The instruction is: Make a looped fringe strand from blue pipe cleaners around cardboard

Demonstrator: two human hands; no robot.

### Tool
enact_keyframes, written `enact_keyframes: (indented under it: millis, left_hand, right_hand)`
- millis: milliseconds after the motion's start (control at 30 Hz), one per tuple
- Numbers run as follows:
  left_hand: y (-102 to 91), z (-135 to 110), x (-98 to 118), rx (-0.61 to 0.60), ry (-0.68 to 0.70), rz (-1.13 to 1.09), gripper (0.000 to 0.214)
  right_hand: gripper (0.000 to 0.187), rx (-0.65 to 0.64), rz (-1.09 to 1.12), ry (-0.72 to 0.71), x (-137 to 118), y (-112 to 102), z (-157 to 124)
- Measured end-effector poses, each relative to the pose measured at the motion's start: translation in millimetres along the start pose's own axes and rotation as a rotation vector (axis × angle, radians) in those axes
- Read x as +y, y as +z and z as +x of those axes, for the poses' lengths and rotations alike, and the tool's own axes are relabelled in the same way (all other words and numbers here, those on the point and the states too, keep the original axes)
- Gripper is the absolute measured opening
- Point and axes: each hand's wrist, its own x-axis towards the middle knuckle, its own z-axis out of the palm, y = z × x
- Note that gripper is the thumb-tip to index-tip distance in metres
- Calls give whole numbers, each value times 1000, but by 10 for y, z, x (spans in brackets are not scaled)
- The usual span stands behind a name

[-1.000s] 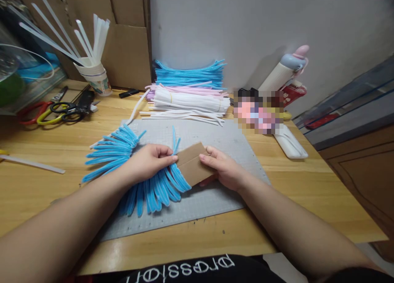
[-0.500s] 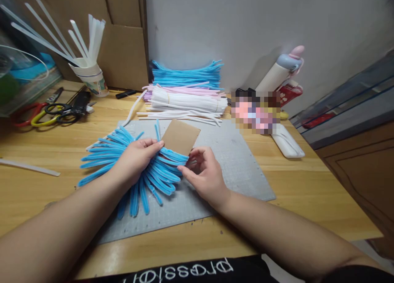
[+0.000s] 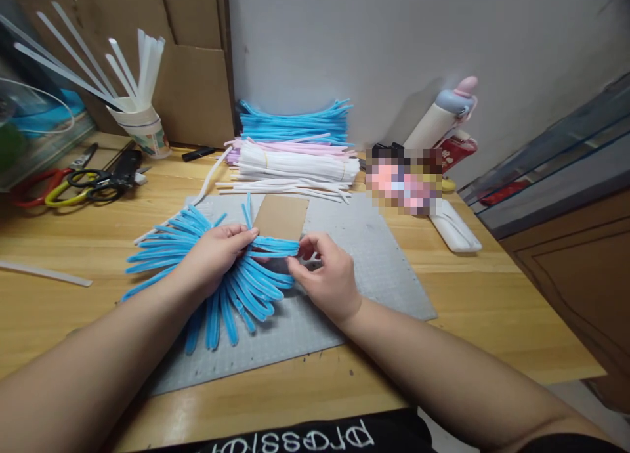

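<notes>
A fan of blue pipe cleaners [image 3: 231,289] wraps round a brown cardboard strip [image 3: 281,217] above the grey cutting mat [image 3: 374,269]. My left hand [image 3: 214,256] is closed on the wrapped bundle, thumb and fingers pinching near the card's left edge. My right hand [image 3: 327,276] is closed too, its fingertips pinching the right ends of the blue loops just below the card. The card stands tilted up behind the loops.
Stacks of blue [image 3: 295,119], pink and white pipe cleaners [image 3: 295,167] lie at the back. A cup of white glue sticks [image 3: 140,121] and scissors [image 3: 73,180] are at the left. A bottle [image 3: 440,115] and a white case [image 3: 455,226] lie at the right.
The card has swung from lying to the right to standing up behind the loops. My right hand let go of the card and moved down to the blue loops' ends.
</notes>
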Motion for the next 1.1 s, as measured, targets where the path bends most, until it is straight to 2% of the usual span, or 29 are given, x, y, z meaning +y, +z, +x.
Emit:
enact_keyframes:
  millis: [133, 233, 300, 400, 467, 533, 600, 667, 733, 800, 867, 933, 1000, 1067, 1100]
  left_hand:
    - [24, -7, 8, -4, 0, 5, 25]
    - [14, -1, 22, 17, 8, 7, 28]
    - [-17, 12, 17, 21, 21, 13, 30]
    - [-69, 38, -19, 0, 54, 75, 32]
    - [-83, 51, -52, -23, 80, 146, 33]
    - [-79, 60, -79, -36, 106, 208, 35]
    - [-66, 61, -92, -44, 115, 248, 37]
    - [-56, 58, -94, -51, 109, 277, 39]
    - [-52, 51, -89, -52, 100, 295, 41]
    - [-55, 46, -83, -48, 92, 298, 42]
    - [-62, 42, -77, -49, 85, 307, 42]
    - [-68, 37, -68, -58, 87, 326, 42]
    - [-68, 31, -57, -78, 94, 355, 42]
    - [-59, 23, -55, -103, 109, 406, 41]
    - [-50, 18, -58, -115, 124, 454, 40]
  right_hand:
    - [9, 30, -81, -39, 0, 13, -10]
    - [12, -36, -45, -18, 11, 30, -38]
    - [17, -107, 140, 80, 32, 40, -38]
    - [32, -133, 591, 393, 93, 41, 29]
    - [37, -184, 800, 558, 143, 27, 103]
    - [38, -288, 881, 618, 183, 9, 161]
    - [35, -331, 911, 639, 200, 2, 180]
    - [34, -274, 940, 678, 200, 8, 171]
    - [35, -153, 970, 720, 204, 11, 170]
    - [37, -49, 932, 746, 242, -18, 208]
    - [36, -49, 859, 763, 322, -103, 288]
    - [36, -184, 743, 784, 422, -229, 375]
    - [42, -326, 496, 762, 487, -346, 419]
    - [48, -351, 228, 649, 468, -386, 386]
    - [47, -342, 187, 583, 424, -365, 340]
